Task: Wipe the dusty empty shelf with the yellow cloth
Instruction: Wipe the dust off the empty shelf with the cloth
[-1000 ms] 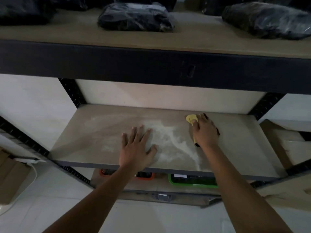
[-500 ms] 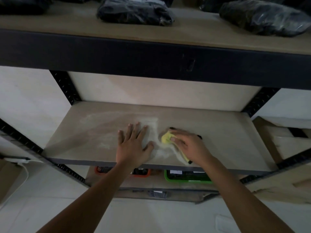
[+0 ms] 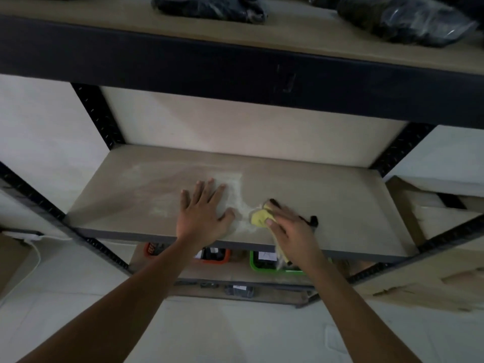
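Yellow cloth bunched near shelf front edge, under our right hand, fingers curled gripping it. Left hand flat, fingers spread, bracing beside dust streak. We judge cloth soft, light; press from top.

head view, close, down onto shelf
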